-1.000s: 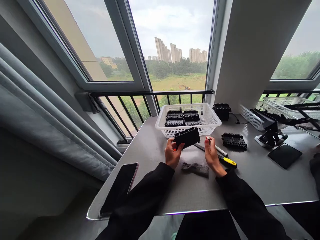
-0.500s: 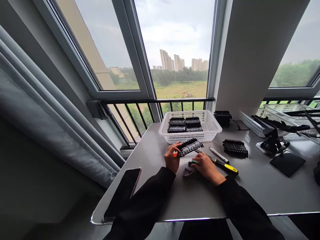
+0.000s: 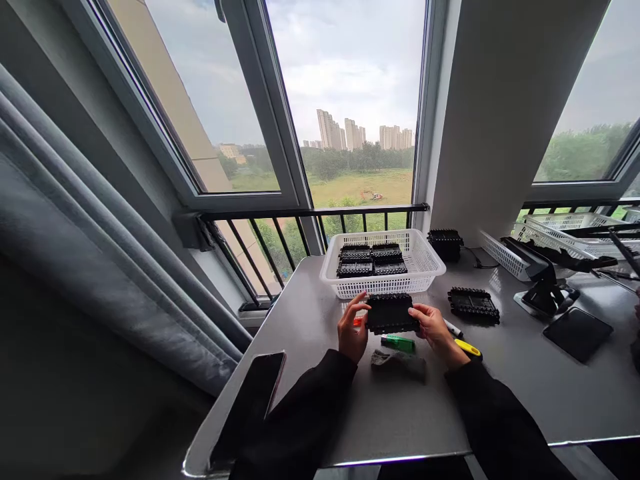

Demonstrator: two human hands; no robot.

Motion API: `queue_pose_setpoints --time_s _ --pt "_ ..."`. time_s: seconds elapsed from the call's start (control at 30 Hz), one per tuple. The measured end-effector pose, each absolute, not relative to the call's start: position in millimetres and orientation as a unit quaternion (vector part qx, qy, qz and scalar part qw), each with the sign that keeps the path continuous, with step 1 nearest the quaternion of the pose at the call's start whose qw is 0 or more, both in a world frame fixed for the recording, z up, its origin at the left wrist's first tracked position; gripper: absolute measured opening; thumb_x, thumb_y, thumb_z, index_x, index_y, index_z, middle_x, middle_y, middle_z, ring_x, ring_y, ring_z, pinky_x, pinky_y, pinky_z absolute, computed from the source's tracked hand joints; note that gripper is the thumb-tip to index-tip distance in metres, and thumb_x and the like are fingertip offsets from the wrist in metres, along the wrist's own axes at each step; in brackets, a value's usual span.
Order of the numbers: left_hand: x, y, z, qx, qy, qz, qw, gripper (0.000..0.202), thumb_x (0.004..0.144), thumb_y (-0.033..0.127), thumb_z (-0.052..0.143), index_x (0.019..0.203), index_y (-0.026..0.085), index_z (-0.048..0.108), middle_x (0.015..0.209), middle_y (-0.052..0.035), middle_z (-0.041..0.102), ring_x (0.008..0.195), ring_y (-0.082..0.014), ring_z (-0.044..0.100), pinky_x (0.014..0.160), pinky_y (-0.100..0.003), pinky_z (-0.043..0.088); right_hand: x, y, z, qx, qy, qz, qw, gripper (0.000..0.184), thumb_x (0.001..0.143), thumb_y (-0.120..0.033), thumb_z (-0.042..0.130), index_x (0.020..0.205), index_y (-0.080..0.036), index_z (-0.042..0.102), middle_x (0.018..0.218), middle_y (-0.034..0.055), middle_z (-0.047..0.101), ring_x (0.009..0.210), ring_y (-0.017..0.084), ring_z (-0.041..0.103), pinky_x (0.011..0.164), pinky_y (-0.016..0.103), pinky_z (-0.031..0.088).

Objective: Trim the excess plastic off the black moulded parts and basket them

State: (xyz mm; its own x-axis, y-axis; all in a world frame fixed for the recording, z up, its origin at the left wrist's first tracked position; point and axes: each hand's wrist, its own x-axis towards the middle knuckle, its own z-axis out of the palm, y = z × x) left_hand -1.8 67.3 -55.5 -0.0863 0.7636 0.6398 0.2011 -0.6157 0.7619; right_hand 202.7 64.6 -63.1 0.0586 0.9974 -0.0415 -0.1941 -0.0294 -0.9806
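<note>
Between my two hands is a black rectangular plastic part with toothed long edges [image 3: 391, 314], its flat smooth face toward me. My left hand [image 3: 353, 330] grips its left end, and my right hand [image 3: 436, 331] pinches its right end. Below it on the table lie a green object like a lighter or small cutter [image 3: 399, 343] and a crumpled grey cloth [image 3: 397, 365]. A small orange-red thing [image 3: 357, 321] shows by my left fingers; I cannot tell what it is. A yellow-and-black handled knife [image 3: 469, 349] and a white marker [image 3: 453, 328] are partly hidden behind my right hand.
A white plastic basket [image 3: 383, 288] with several similar black parts stands by the window railing. Another black part [image 3: 473, 305] lies to the right, and a stack [image 3: 445, 245] sits behind. A phone [image 3: 250, 407] is at the left edge; a tablet-like panel [image 3: 577, 333] lies right.
My right hand has left the green object and cloth and now grips the black part's right end. The part has turned so its smooth face shows instead of its ribbed side.
</note>
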Motion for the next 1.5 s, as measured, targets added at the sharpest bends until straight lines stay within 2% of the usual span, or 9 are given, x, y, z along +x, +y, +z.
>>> queue_pose_setpoints --time_s 0.07,0.23,0.4,0.5,0.67,0.9,1.1,1.3,1.5 --pt "-1.3 70.4 -56.0 0.558 0.393 0.646 0.341 0.024 0.085 0.038 0.059 0.1 0.02 0.06 0.128 -0.0127 0.062 0.105 -0.023 0.065 0.083 -0.036 0.054 202.5 65.4 -63.2 -0.478 -0.431 0.526 0.556 0.052 0.059 -0.061 0.074 0.08 -0.015 0.061 0.047 -0.009 0.04 0.036 0.005 0.026 0.036 0.021 0.021" --pt "3.5 77.1 -60.1 0.469 0.394 0.548 0.57 0.069 0.068 0.043 0.078 0.123 0.018 0.046 0.079 -0.0039 0.071 0.064 -0.0166 0.068 0.056 -0.025 0.054 204.0 64.4 -59.9 -0.509 -0.484 0.462 0.541 0.049 0.067 -0.061 0.07 0.084 -0.015 0.066 0.056 -0.0014 0.057 0.041 0.01 0.041 0.042 0.024 0.029" --pt "4.1 75.8 -57.4 0.448 0.43 0.557 0.553 0.063 0.061 0.038 0.081 0.11 0.018 0.047 0.071 -0.001 0.069 0.053 -0.0162 0.064 0.046 -0.026 0.054 224.2 54.2 -46.2 -0.655 -0.661 0.157 0.331 0.036 0.094 -0.044 0.044 0.081 -0.02 0.068 0.078 0.006 0.07 0.072 0.02 0.063 0.059 0.028 0.036" --pt "0.4 76.3 -52.9 0.434 0.446 0.594 0.511 0.059 0.062 0.036 0.078 0.109 0.019 0.046 0.07 0.0012 0.066 0.048 -0.0154 0.061 0.038 -0.025 0.05 240.6 45.3 -39.3 -0.702 -0.688 0.082 0.163 0.016 0.086 -0.037 0.06 0.09 -0.023 0.068 0.09 0.0048 0.072 0.084 0.022 0.066 0.06 0.028 0.034" --pt "0.2 75.8 -49.2 0.419 0.453 0.614 0.492 0.055 0.063 0.031 0.076 0.107 0.02 0.046 0.07 0.0019 0.064 0.046 -0.0138 0.059 0.036 -0.023 0.048 251.2 35.1 -35.8 -0.706 -0.7 0.089 0.06 0.025 0.077 -0.034 0.072 0.099 -0.024 0.066 0.097 0.003 0.072 0.092 0.022 0.067 0.062 0.027 0.036" --pt "1.1 76.0 -53.4 0.418 0.466 0.621 0.473 0.048 0.066 0.027 0.071 0.107 0.019 0.048 0.065 0.0028 0.062 0.043 -0.0128 0.057 0.035 -0.022 0.048 248.7 36.8 -38.4 -0.714 -0.692 0.082 0.064 0.014 0.086 -0.026 0.056 0.092 -0.02 0.068 0.095 0.0082 0.072 0.089 0.023 0.066 0.065 0.028 0.036" --pt "0.1 76.1 -53.7 0.4 0.478 0.629 0.465 0.047 0.065 0.026 0.069 0.107 0.019 0.05 0.065 0.0021 0.062 0.045 -0.0145 0.057 0.033 -0.024 0.047 256.7 41.5 -35.4 -0.681 -0.667 0.249 0.169 0.028 0.087 -0.023 0.038 0.074 -0.021 0.062 0.072 0.0034 0.068 0.066 0.016 0.06 0.057 0.025 0.034" --pt "1.5 74.7 -52.6 0.405 0.481 0.625 0.464 0.048 0.065 0.027 0.068 0.108 0.019 0.05 0.067 0.0013 0.063 0.043 -0.0136 0.056 0.032 -0.024 0.047 258.8 32.1 -12.5 -0.699 -0.639 0.194 0.256 0.05 0.092 -0.056 0.035 0.059 -0.021 0.049 0.056 0.0015 0.054 0.054 0.016 0.049 0.052 0.026 0.028" --pt "3.9 71.6 -55.2 0.45 0.476 0.612 0.443 0.043 0.068 0.027 0.069 0.106 0.018 0.052 0.069 -0.0004 0.066 0.05 -0.0154 0.062 0.039 -0.023 0.051 228.9 35.7 10.2 -0.61 -0.708 0.143 0.325 0.053 0.093 -0.06 0.036 0.065 -0.021 0.058 0.06 0.0022 0.059 0.057 0.016 0.05 0.055 0.025 0.027"
